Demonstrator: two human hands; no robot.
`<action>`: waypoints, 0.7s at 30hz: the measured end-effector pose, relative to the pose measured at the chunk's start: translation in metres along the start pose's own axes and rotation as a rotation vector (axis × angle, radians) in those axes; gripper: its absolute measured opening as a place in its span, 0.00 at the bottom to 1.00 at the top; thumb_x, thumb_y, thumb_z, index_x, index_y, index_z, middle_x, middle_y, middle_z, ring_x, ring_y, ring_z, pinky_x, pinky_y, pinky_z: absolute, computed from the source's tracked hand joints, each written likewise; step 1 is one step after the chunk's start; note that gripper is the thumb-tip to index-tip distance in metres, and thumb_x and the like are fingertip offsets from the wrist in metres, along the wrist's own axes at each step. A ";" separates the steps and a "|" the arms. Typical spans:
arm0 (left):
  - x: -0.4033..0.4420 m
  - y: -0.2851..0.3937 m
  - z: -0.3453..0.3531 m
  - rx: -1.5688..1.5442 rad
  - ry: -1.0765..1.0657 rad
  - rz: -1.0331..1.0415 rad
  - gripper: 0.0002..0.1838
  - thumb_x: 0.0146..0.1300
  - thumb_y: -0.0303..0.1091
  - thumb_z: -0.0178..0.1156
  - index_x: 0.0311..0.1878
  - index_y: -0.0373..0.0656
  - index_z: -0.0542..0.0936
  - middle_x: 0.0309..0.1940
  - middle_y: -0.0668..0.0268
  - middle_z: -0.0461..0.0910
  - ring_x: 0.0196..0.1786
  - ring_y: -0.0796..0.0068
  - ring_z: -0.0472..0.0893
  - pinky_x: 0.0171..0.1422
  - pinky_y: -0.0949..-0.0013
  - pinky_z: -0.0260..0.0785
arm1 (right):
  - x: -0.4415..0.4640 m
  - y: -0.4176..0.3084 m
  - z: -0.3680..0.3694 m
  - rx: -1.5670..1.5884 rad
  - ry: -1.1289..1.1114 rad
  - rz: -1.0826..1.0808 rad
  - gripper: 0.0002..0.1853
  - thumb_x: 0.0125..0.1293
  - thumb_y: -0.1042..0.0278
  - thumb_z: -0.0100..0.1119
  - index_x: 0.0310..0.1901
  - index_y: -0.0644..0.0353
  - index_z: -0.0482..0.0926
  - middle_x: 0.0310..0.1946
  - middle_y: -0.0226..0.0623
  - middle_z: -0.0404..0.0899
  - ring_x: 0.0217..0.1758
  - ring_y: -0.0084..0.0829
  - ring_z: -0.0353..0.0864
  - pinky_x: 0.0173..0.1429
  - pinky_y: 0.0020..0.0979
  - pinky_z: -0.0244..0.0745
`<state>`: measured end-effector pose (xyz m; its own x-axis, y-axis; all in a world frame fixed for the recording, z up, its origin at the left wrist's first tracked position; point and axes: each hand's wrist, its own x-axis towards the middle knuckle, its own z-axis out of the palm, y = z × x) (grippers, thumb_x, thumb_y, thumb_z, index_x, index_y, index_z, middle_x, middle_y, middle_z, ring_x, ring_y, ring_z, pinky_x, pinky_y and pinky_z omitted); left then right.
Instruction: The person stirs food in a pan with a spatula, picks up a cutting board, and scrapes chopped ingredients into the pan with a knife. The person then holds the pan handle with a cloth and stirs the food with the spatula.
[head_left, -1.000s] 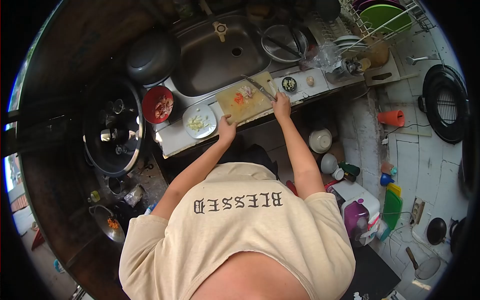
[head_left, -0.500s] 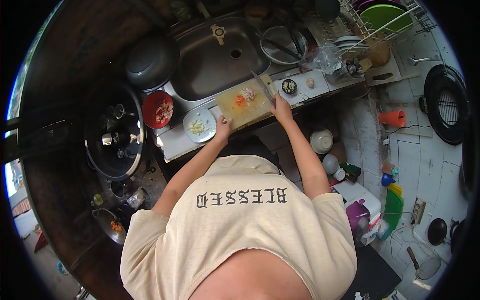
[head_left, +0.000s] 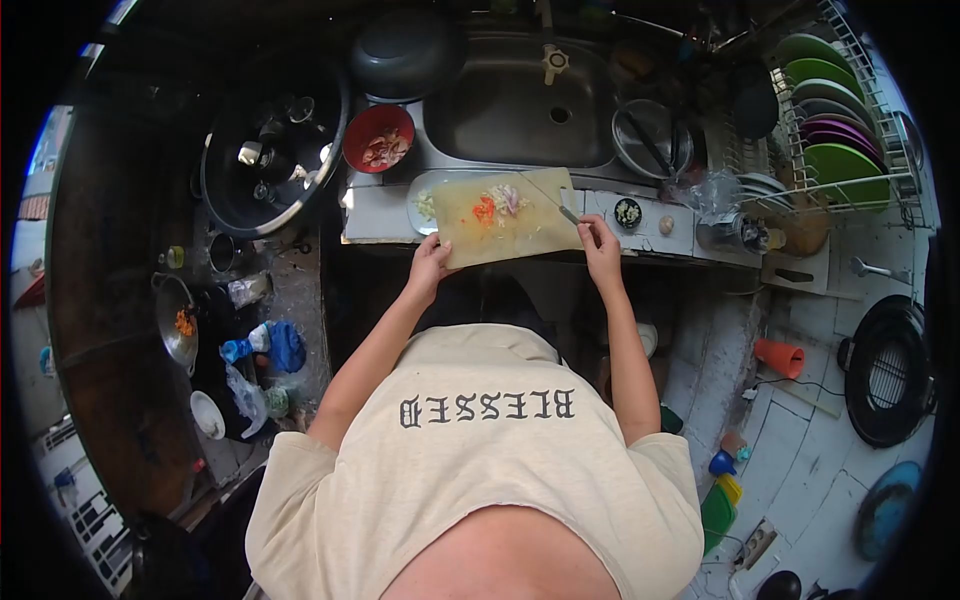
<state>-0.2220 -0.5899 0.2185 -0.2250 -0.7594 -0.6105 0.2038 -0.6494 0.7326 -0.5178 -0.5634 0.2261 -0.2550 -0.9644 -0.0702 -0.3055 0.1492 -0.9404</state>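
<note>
My left hand grips the near left corner of a cutting board, which partly covers a white plate with chopped pale pieces. Chopped orange-red pieces and chopped onion lie on the board. In my right hand, at the board's right edge, is the handle of a knife; its blade points up and left over the board.
Behind the board is the sink. A red bowl stands at the left, a small dark bowl and a clear plastic bag at the right. A dish rack holds plates.
The view has turned left. The board has moved left and now overlaps the white plate. The knife has tilted, its blade now seen thin and edge-on.
</note>
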 end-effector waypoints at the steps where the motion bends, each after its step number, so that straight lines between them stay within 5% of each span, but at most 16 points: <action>1: -0.011 0.003 -0.010 -0.028 0.032 0.031 0.13 0.65 0.33 0.45 0.52 0.42 0.67 0.46 0.65 0.73 0.48 0.73 0.75 0.50 0.66 0.70 | 0.001 -0.014 -0.004 0.014 -0.093 -0.027 0.09 0.60 0.64 0.56 0.36 0.62 0.74 0.19 0.28 0.66 0.23 0.17 0.61 0.29 0.20 0.58; 6: -0.074 0.009 -0.060 -0.048 0.223 0.155 0.12 0.65 0.33 0.45 0.49 0.42 0.70 0.41 0.68 0.76 0.45 0.77 0.77 0.48 0.68 0.71 | 0.022 -0.085 -0.009 -0.290 -0.494 -0.258 0.09 0.54 0.65 0.60 0.35 0.59 0.77 0.29 0.33 0.76 0.32 0.29 0.70 0.33 0.27 0.63; 12: -0.137 -0.015 -0.120 -0.157 0.393 0.235 0.13 0.65 0.35 0.45 0.49 0.41 0.70 0.41 0.68 0.75 0.44 0.79 0.77 0.48 0.70 0.71 | 0.034 -0.137 0.062 -0.487 -0.860 -0.319 0.08 0.52 0.69 0.61 0.34 0.60 0.77 0.28 0.34 0.76 0.31 0.31 0.68 0.38 0.30 0.63; 21: -0.216 -0.038 -0.206 -0.365 0.583 0.385 0.13 0.66 0.35 0.45 0.51 0.41 0.69 0.42 0.69 0.75 0.43 0.81 0.76 0.46 0.73 0.71 | 0.003 -0.181 0.248 -0.389 -1.039 -0.453 0.09 0.52 0.69 0.61 0.35 0.61 0.78 0.26 0.37 0.76 0.31 0.31 0.69 0.35 0.30 0.65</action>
<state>0.0154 -0.4098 0.2607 0.4404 -0.7667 -0.4672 0.4887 -0.2318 0.8411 -0.2354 -0.6473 0.3139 0.7554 -0.6349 -0.1620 -0.4789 -0.3662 -0.7978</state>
